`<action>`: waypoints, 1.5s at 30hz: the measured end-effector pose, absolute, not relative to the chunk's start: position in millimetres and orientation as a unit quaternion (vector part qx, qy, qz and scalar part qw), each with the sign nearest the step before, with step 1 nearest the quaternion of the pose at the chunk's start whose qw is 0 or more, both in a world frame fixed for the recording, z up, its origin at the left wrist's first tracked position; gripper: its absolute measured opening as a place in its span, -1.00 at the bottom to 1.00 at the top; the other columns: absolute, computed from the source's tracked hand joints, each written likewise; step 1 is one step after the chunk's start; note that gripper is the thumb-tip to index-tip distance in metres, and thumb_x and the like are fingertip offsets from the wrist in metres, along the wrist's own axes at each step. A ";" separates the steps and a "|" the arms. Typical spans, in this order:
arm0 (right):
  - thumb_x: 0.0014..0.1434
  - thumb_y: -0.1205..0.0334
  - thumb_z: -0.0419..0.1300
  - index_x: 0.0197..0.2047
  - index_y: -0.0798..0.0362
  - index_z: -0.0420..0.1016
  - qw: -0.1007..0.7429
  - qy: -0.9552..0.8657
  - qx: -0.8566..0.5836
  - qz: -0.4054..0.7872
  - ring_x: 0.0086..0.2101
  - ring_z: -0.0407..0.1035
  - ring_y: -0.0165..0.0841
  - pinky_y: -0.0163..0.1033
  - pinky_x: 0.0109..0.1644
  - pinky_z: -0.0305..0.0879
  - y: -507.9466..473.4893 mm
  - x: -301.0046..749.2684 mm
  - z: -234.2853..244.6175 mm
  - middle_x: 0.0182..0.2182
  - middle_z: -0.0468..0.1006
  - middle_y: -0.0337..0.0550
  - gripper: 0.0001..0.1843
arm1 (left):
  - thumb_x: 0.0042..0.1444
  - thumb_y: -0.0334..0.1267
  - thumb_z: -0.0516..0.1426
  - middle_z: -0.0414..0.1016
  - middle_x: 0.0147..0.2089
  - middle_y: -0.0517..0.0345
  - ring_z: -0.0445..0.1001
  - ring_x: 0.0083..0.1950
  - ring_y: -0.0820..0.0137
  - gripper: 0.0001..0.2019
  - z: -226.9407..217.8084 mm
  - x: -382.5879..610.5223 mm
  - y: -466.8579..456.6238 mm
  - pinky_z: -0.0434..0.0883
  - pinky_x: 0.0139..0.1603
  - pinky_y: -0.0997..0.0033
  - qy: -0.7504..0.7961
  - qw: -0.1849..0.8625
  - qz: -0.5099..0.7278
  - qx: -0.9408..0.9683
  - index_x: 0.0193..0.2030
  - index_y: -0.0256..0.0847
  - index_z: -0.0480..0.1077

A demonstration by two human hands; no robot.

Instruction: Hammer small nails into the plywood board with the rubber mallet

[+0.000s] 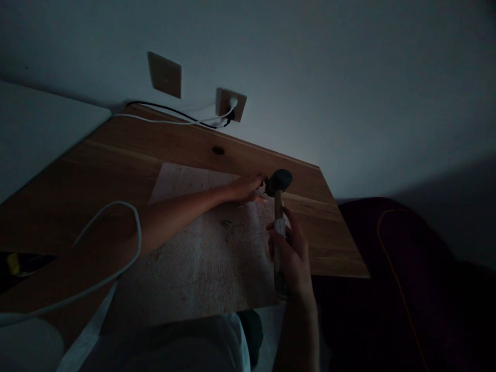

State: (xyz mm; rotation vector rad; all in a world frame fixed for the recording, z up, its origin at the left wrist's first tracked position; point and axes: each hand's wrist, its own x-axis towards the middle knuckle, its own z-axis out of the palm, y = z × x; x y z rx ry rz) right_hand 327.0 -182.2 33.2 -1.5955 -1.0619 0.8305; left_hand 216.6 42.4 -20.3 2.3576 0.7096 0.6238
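Observation:
My right hand [292, 250] is wrapped around the handle of a mallet [279, 182] with a thick dark head and a wooden shaft. The mallet's head is raised beside the fingers of my left hand [248, 188]. Those fingers are pinched together at the far right part of a pale, worn-looking board [201, 268]; whatever they hold is too dark and small to make out. Several thin nails [228, 224] lie loose on the board, between my left forearm and the mallet. A few small dark spots show near the board's far edge.
The board rests on a wooden desk [329, 227] with a round cable hole [218, 150]. A wall socket [232, 106] has a white and a black cable plugged in. A white cord [137, 227] loops over my left arm. Dark purple cloth [372, 232] lies at the right.

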 end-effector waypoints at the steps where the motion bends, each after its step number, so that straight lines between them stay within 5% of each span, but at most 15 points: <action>1: 0.24 0.11 0.29 0.47 -0.11 0.35 0.500 -0.432 -0.667 0.346 -0.55 0.25 -0.45 -0.30 -0.53 0.20 -182.2 326.0 33.9 -0.27 0.58 -0.25 -0.26 | 0.15 -0.04 0.37 0.53 0.12 -0.12 0.56 0.02 0.14 -0.46 -20.5 217.0 42.9 0.46 0.01 0.25 0.266 0.293 0.237 0.887 0.20 -0.22 0.42; 10: 0.16 0.14 0.33 0.42 -0.06 0.37 0.541 -0.395 -0.659 0.342 -0.56 0.23 -0.47 -0.30 -0.55 0.19 -181.1 321.1 38.5 -0.30 0.56 -0.29 -0.25 | 0.24 -0.13 0.29 0.64 -0.11 -0.04 0.59 -0.11 0.20 -0.81 -20.8 222.9 48.3 0.43 -0.08 0.27 0.262 0.308 0.237 0.884 -0.16 -0.23 0.56; 20: 0.20 0.14 0.32 0.41 -0.12 0.37 0.534 -0.393 -0.661 0.351 -0.54 0.27 -0.45 -0.31 -0.54 0.21 -182.2 318.1 38.2 -0.26 0.58 -0.27 -0.28 | 0.28 -0.27 0.20 0.67 -0.09 -0.02 0.62 -0.05 0.20 -0.87 -21.5 222.8 49.4 0.45 0.00 0.25 0.242 0.330 0.231 0.883 -0.12 -0.21 0.57; 28: 0.21 0.16 0.30 0.40 -0.10 0.38 0.516 -0.430 -0.657 0.341 -0.54 0.26 -0.45 -0.30 -0.52 0.21 -180.0 314.3 39.1 -0.28 0.55 -0.28 -0.32 | 0.09 -0.06 0.39 0.51 0.15 -0.16 0.56 0.06 0.11 -0.37 -18.6 218.2 40.7 0.47 0.02 0.22 0.270 0.309 0.246 0.878 0.25 -0.22 0.37; 38: 0.21 0.15 0.30 0.39 -0.11 0.40 0.516 -0.424 -0.662 0.341 -0.52 0.28 -0.45 -0.31 -0.51 0.23 -179.7 317.4 35.4 -0.23 0.60 -0.24 -0.32 | 0.16 -0.03 0.35 0.52 0.13 -0.14 0.56 0.02 0.14 -0.47 -21.0 218.8 43.0 0.47 0.02 0.21 0.266 0.302 0.257 0.879 0.18 -0.23 0.40; 45: 0.18 0.16 0.31 0.42 -0.12 0.38 0.544 -0.393 -0.660 0.338 -0.56 0.28 -0.46 -0.31 -0.56 0.20 -182.0 323.6 35.8 -0.25 0.61 -0.25 -0.27 | 0.27 -0.13 0.26 0.54 -0.05 -0.04 0.55 -0.09 0.19 -0.81 -21.0 219.0 45.9 0.43 -0.05 0.23 0.246 0.293 0.246 0.891 -0.12 -0.20 0.55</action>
